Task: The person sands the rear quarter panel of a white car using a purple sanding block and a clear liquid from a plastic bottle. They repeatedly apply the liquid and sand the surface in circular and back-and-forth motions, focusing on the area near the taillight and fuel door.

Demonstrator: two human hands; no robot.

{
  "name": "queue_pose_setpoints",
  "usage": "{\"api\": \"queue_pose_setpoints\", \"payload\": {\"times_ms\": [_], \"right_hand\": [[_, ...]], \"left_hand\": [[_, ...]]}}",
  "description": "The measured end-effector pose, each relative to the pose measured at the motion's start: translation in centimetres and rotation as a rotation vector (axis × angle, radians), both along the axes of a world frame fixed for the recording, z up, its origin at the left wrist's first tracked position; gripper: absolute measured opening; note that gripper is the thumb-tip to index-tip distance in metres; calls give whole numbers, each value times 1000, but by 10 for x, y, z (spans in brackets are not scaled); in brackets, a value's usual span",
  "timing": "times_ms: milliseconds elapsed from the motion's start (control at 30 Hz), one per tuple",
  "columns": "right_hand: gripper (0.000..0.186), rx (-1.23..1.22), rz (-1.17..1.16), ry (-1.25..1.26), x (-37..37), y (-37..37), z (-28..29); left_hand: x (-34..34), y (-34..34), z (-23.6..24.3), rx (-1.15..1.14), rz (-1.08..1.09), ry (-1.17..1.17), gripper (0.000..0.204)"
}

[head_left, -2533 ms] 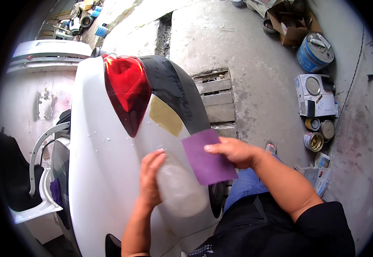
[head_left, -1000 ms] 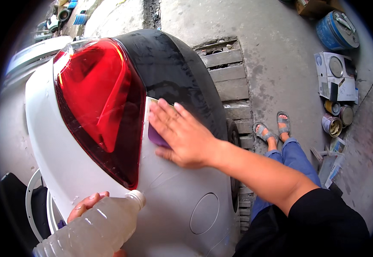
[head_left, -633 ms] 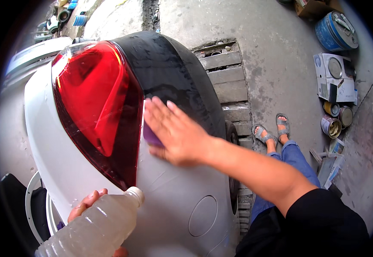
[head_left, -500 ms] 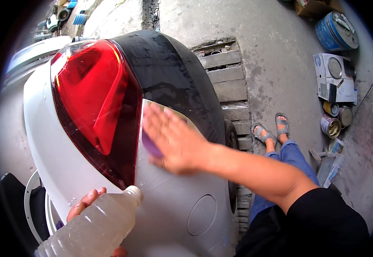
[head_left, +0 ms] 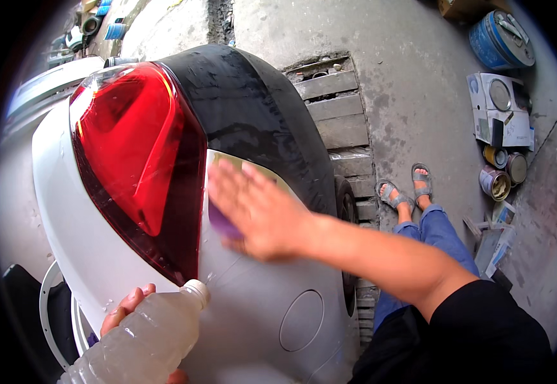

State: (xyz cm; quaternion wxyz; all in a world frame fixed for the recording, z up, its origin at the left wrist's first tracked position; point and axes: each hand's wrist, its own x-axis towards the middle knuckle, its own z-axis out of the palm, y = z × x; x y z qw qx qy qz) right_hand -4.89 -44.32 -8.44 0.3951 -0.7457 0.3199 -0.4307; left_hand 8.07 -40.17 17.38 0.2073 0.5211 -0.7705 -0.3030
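Note:
A clear ribbed plastic bottle point(head_left: 147, 336) with a white cap and cloudy contents lies tilted in my left hand point(head_left: 127, 309), whose fingers wrap around it. Its cap end points up toward the lower tip of the red tail light point(head_left: 141, 147). My right hand point(head_left: 262, 214), slightly blurred, presses flat on the pale grey car panel point(head_left: 253, 301) beside the light. Under its palm is a purple sanding pad point(head_left: 223, 223); only the pad's left edge shows. Bare yellowish patches border the panel's upper edge, next to the wet black bumper point(head_left: 237, 96).
A round fuel flap point(head_left: 301, 321) sits below my right hand. Right of the car, slats cover a floor channel point(head_left: 339, 125). A blue drum point(head_left: 493, 48), a white box point(head_left: 497, 115) and several cans stand at the right. A person's sandalled feet point(head_left: 406, 192) are beside the car.
The view has shifted slightly, so the car sits a little farther left. My right hand remains flat over the purple sanding pad; my left hand still holds the bottle.

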Motion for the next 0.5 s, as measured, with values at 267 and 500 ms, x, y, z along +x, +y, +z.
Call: {"api": "queue_pose_setpoints", "payload": {"times_ms": [267,500], "right_hand": [[86,19,48,-114,0,35,19],[83,-17,-22,-94,7,11,3]], "left_hand": [[13,3,1,10,-15,27,118],[19,12,3,89,244,-120,122]]}}
